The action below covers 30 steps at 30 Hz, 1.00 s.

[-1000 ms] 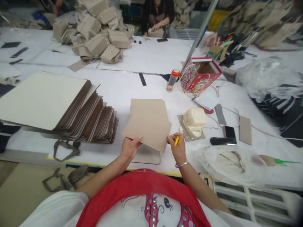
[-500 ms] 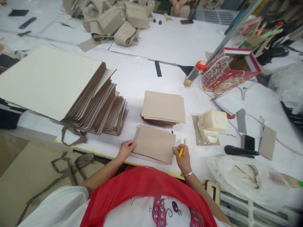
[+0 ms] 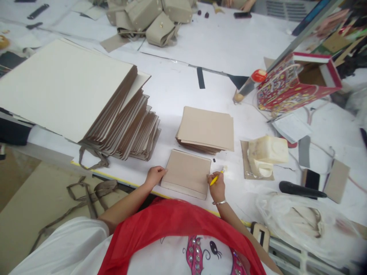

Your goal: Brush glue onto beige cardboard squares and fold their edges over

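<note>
A tan rectangular sheet (image 3: 186, 172) lies flat on a grey board at the near edge of the white table (image 3: 172, 95). My left hand (image 3: 155, 176) presses on its left edge with curled fingers. My right hand (image 3: 217, 185) rests at its right edge, closed around a yellow pen (image 3: 215, 178). Just beyond lies a stack of tan sheets (image 3: 207, 128).
A big fanned pile of cream and brown boards (image 3: 80, 99) fills the left. A pale block (image 3: 266, 152), a black handle (image 3: 301, 189), a red patterned box (image 3: 295, 82), a red-capped bottle (image 3: 249, 84) and a plastic bag (image 3: 304, 223) lie to the right. Beige bags (image 3: 155, 19) are heaped at the back.
The tan sheet I held up in both hands now lies flat on the board at the table edge. My view has tipped downward and both hands stay at the sheet's sides.
</note>
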### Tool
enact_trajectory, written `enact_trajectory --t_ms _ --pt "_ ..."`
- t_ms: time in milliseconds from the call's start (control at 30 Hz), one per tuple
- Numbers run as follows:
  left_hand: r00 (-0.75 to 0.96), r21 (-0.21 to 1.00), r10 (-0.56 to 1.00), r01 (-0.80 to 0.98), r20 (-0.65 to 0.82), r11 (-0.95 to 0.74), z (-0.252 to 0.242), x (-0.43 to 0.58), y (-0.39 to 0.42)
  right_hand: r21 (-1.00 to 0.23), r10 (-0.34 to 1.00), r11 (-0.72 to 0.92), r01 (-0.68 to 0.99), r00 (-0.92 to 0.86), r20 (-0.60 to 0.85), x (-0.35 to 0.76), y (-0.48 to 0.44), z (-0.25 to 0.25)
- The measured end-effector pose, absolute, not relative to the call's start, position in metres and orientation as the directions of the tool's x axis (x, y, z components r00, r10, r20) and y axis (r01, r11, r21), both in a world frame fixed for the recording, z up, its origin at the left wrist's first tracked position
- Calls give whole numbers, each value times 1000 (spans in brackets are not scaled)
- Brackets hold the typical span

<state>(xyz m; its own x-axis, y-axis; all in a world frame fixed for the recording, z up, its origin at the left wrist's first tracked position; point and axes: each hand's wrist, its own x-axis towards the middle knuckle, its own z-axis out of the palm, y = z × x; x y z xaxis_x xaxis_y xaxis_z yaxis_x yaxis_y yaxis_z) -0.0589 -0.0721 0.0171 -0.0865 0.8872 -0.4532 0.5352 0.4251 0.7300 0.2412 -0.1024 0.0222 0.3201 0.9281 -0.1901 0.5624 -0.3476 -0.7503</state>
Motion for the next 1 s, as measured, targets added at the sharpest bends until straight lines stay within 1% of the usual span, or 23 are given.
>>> enact_trajectory --t_ms 267,533,800,900,1000 --pt "-103 708 877 550 -469 443 11 -57 -68 -713 919 -377 591 336 -207 242 -97 23" --pt "-73 709 866 543 -495 451 10 -59 -64 -706 925 -368 605 318 -209 242 -97 24" --pt "-41 691 854 568 -519 448 9 -60 -62 -648 923 -379 661 320 -214 241 -97 25" --pt "-43 687 853 573 -520 447 7 -60 -62 -608 921 -388 692 323 -220 240 -97 28" --pt "-57 649 842 610 -537 455 5 -60 -61 -568 917 -399 720 328 -228 239 -95 31"
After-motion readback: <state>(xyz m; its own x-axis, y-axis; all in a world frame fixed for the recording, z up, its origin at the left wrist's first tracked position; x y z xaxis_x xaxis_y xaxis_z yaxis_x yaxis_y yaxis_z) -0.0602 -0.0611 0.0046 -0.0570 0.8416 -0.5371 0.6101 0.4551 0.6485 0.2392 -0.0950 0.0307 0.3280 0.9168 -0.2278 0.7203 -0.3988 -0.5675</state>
